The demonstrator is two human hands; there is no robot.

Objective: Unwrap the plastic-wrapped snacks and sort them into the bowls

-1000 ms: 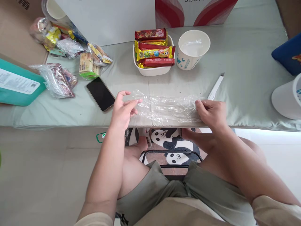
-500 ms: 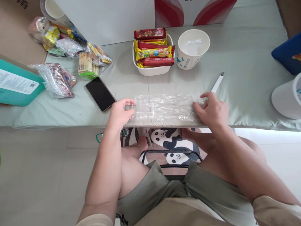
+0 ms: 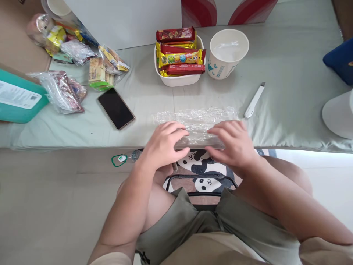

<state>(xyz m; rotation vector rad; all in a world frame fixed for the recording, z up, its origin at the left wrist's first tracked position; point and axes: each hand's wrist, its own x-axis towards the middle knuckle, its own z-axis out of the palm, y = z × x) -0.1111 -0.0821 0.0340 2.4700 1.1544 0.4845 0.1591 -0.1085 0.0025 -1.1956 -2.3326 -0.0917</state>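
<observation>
A wrinkled sheet of clear plastic film (image 3: 193, 117) lies flat along the front of the cloth-covered table. Over its near left part is my left hand (image 3: 167, 143), fingers apart and curved, thumb toward the middle. My right hand (image 3: 231, 143) mirrors it at the near right part, fingers also spread. Both sit at the table's front edge; whether the fingertips touch the film I cannot tell. To the right of the film rests a white-handled knife (image 3: 255, 100) with a short slanted blade tip.
Behind the film stand a white tub (image 3: 180, 81) of wrapped snack bars and a paper cup (image 3: 227, 55) with clear plastic inside. A phone (image 3: 116, 108) lies to the left, near bagged snacks (image 3: 64, 92) and a teal package (image 3: 22, 97). A white container (image 3: 339, 114) is at far right.
Both hands have left the ends of the film and come inward, closer together and toward the table edge. The knife's handle is now uncovered.
</observation>
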